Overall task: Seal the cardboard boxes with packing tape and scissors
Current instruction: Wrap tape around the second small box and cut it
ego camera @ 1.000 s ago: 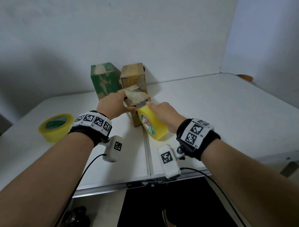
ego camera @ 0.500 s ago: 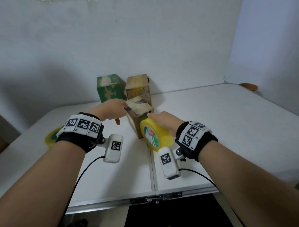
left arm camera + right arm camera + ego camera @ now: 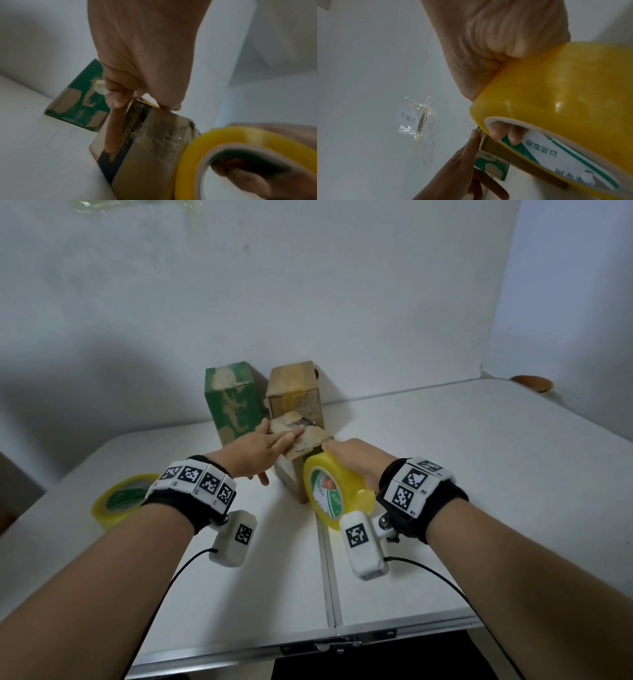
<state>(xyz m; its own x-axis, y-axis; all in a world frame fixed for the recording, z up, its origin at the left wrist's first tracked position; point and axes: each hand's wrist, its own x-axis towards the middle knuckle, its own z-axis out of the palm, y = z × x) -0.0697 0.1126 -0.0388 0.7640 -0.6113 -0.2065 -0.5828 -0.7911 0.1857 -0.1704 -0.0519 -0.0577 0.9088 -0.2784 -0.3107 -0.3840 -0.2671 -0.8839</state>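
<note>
Holding the yellow tape roll point(image 3: 337, 491) in our right hand point(image 3: 356, 462), we hook our fingers point(image 3: 496, 132) through its hole, right beside the small brown box point(image 3: 301, 446) on the white table point(image 3: 479, 474). Our left hand point(image 3: 255, 451) lies on the box top with fingers flat. A green box point(image 3: 231, 400) and another brown box point(image 3: 294, 392) stand behind. A second tape roll point(image 3: 120, 501) lies far left.

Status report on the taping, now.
Left hand pressing flat on front box top. Right hand grips yellow tape roll against the box's near side. No scissors in view; spare roll far left.
</note>
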